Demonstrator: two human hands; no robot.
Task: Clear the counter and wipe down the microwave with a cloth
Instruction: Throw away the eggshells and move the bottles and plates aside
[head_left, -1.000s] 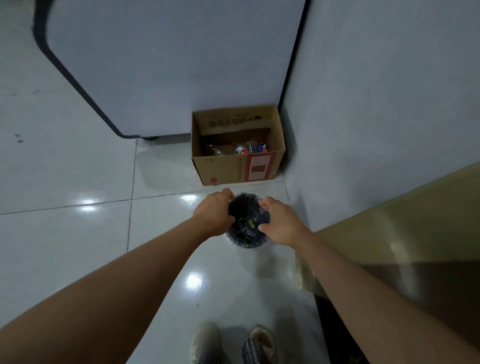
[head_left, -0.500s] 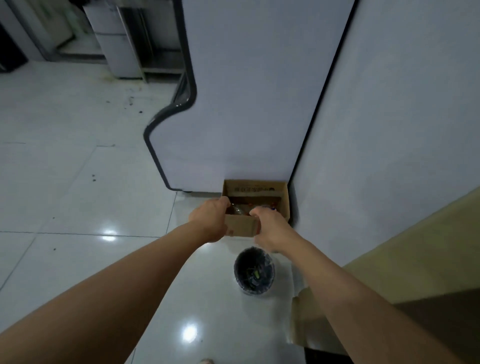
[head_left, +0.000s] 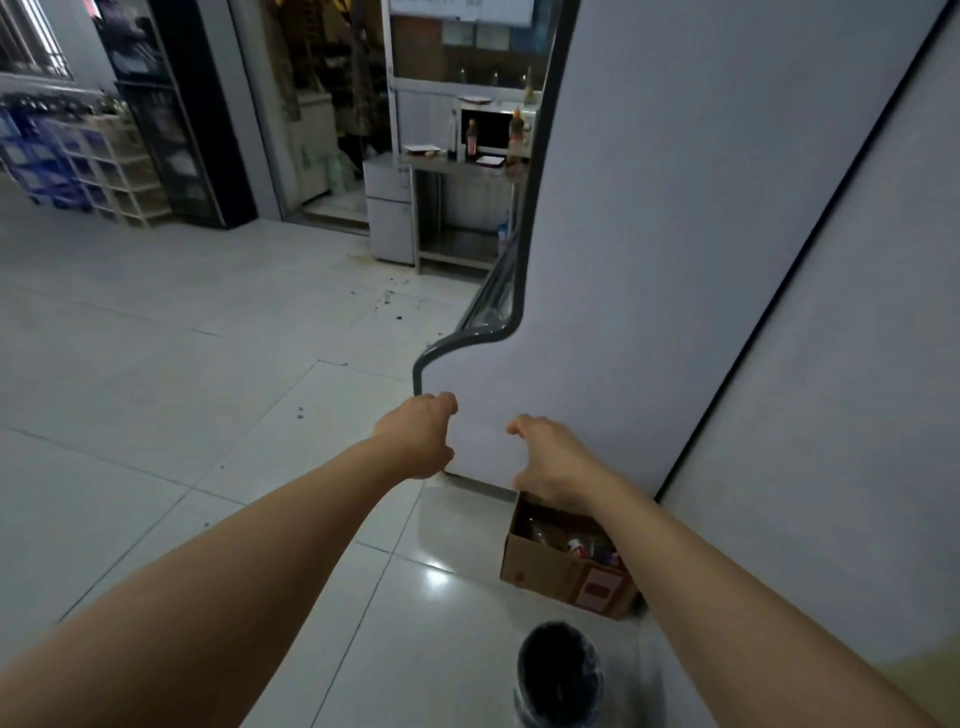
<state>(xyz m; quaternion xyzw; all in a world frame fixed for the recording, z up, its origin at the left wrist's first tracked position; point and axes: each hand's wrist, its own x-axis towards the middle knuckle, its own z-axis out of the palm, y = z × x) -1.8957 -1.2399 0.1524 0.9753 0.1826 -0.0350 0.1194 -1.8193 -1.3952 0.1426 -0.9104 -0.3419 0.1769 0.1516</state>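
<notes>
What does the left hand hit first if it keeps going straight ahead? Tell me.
Probably the pale grey panel: the left hand, fingers loosely curled and holding nothing, points at its lower left edge by the dark trim. Depth is unclear, so it may slip past onto open floor.

The floor (head_left: 182, 338) under me is glossy white tile with thin dark grout lines and black specks towards 12 o'clock. At 5 o'clock sits a brown cardboard box (head_left: 545, 571) with a red-and-white label on its side. The bin (head_left: 558, 670) at 6 o'clock is black. The big panel (head_left: 701, 208) at 1 o'clock is pale grey with a dark grey edge. Far off at 12 o'clock, the worktop (head_left: 457, 165) is silvery metal, and the microwave (head_left: 491, 130) on it is white with a black door. Blue crates (head_left: 31, 156) stack at 10 o'clock.
</notes>
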